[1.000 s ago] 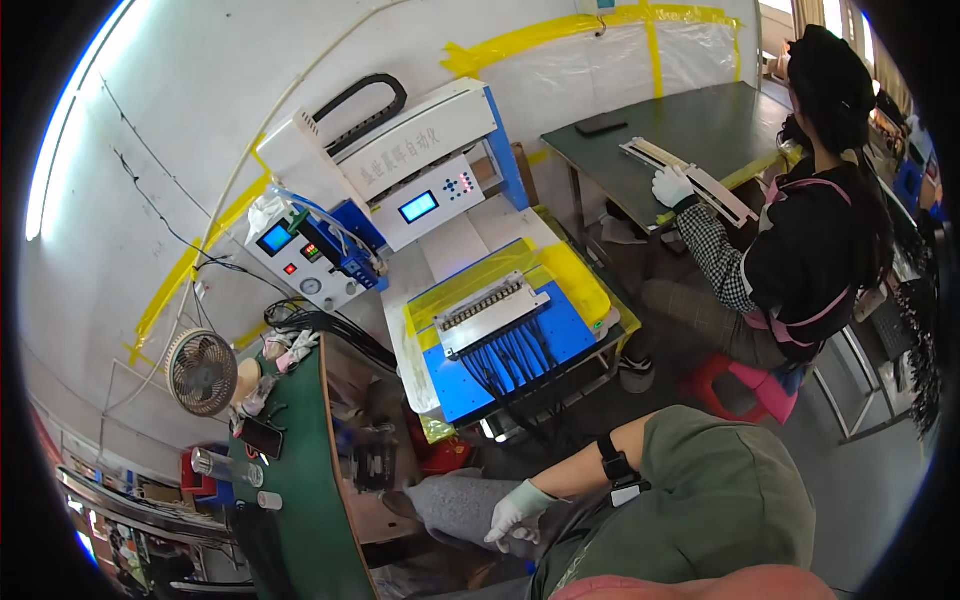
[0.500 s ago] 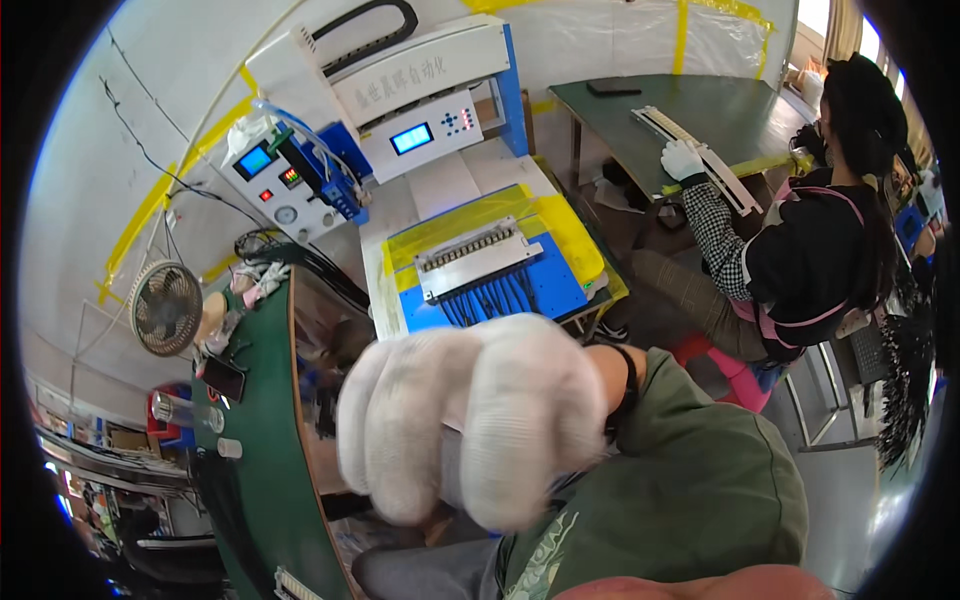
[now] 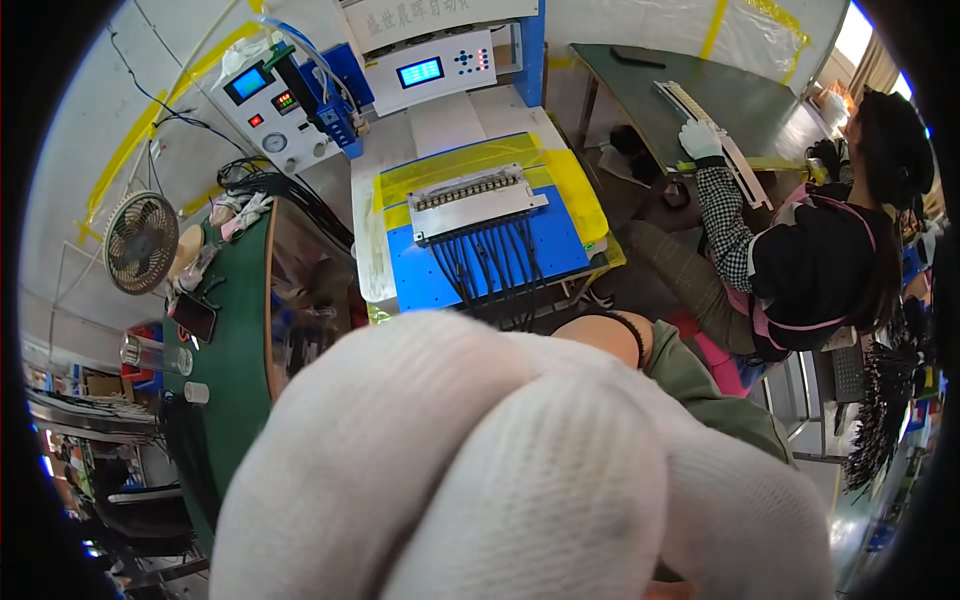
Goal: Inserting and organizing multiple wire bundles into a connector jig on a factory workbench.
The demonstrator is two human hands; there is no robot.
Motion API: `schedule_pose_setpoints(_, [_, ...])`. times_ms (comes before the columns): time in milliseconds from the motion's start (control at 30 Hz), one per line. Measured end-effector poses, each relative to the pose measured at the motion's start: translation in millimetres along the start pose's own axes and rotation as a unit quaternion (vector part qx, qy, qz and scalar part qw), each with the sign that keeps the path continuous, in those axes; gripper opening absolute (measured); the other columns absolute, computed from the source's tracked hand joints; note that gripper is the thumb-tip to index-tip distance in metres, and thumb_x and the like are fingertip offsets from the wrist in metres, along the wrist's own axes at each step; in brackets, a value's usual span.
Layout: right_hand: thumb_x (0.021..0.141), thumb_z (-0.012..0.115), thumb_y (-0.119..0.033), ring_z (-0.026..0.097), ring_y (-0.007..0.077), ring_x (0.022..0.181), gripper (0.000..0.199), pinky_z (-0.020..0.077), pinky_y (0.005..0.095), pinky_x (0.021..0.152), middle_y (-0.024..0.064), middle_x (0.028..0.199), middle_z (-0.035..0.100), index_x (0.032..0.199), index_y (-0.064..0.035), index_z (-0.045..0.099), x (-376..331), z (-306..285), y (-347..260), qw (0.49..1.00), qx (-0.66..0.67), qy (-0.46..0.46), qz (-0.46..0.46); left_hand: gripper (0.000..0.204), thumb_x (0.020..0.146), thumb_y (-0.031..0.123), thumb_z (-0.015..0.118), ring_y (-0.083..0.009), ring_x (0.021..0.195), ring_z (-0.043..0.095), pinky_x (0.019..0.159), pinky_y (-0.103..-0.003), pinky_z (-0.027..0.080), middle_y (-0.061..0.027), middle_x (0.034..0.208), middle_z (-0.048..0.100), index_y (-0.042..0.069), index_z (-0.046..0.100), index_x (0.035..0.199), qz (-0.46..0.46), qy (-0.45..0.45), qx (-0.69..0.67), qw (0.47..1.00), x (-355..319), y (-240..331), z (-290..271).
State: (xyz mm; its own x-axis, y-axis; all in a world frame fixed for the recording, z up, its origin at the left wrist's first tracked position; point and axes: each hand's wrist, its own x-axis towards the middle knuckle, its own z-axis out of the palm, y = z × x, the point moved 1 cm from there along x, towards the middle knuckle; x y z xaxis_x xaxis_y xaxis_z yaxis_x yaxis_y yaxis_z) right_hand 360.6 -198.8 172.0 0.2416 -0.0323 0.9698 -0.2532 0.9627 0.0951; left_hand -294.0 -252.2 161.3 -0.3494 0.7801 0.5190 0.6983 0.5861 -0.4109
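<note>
My right hand (image 3: 560, 480), in a white knitted glove, looms very close and fills the lower middle. Its fingers are bent, but their tips run out of sight, so whether it holds anything cannot be told. A dark beaded band circles the wrist, below a green sleeve (image 3: 710, 390). My left hand is not in view. Beyond the glove, a flat silver-white metal part (image 3: 478, 205) with a row of small slots lies on a blue plate (image 3: 420, 275) of a bench machine. Several black cables (image 3: 490, 262) hang from its near side.
A control box (image 3: 430, 72) with a lit screen stands behind the plate; a smaller control unit (image 3: 275, 110) is left of it. The green bench (image 3: 235, 370) at left bears a fan (image 3: 142, 242), phone and glass jar. At right, a co-worker (image 3: 820, 260) sits by a green table (image 3: 690, 85).
My right hand has come much nearer and now covers more of the lower view. The machine and metal part sit slightly higher in the picture.
</note>
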Motion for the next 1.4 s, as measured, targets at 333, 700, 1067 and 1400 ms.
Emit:
schedule_pose_setpoints(333, [0.088,0.066,-0.010,0.062,0.0259,0.092,0.008,0.0492,0.0381,0.078,0.0084,0.103,0.064,0.095,-0.0065,0.067,-50,12,6,0.974,-0.172,-0.079,0.122,0.033,0.097,0.022,0.047,-0.0304,0.097,0.067,0.083,-0.039,0.053,-0.0168,0.106,0.069,0.002,0.065,0.117,0.071,-0.019,-0.049,0.996,8,78,35])
schedule_pose_setpoints(700, [0.067,0.079,-0.025,0.055,0.0341,0.113,0.035,0.0434,0.0494,0.093,0.0124,0.114,0.063,0.097,-0.0115,0.068,-321,33,34,0.841,-0.308,-0.288,0.339,0.034,0.097,0.019,0.045,-0.0298,0.099,0.067,0.086,-0.038,0.053,-0.0170,0.109,0.069,0.001,0.064,0.119,0.193,0.022,-0.157,0.968,62,256,45])
schedule_pose_setpoints(1067, [0.064,0.076,-0.026,0.052,0.0349,0.119,0.022,0.0391,0.0523,0.100,0.0107,0.115,0.064,0.079,-0.0107,0.069,-356,28,39,0.836,-0.354,-0.280,0.313,0.034,0.098,0.016,0.044,-0.0292,0.102,0.066,0.089,-0.038,0.053,-0.0171,0.112,0.069,0.001,0.063,0.121,0.253,0.041,-0.190,0.948,79,339,48])
schedule_pose_setpoints(1400, [0.068,0.073,-0.023,0.052,0.0361,0.120,0.024,0.0408,0.0519,0.101,0.0124,0.117,0.063,0.087,-0.0088,0.066,-342,27,35,0.844,-0.316,-0.283,0.329,0.035,0.098,0.013,0.042,-0.0286,0.105,0.066,0.091,-0.038,0.053,-0.0173,0.114,0.068,0.000,0.062,0.124,0.260,0.026,-0.179,0.949,63,355,75])
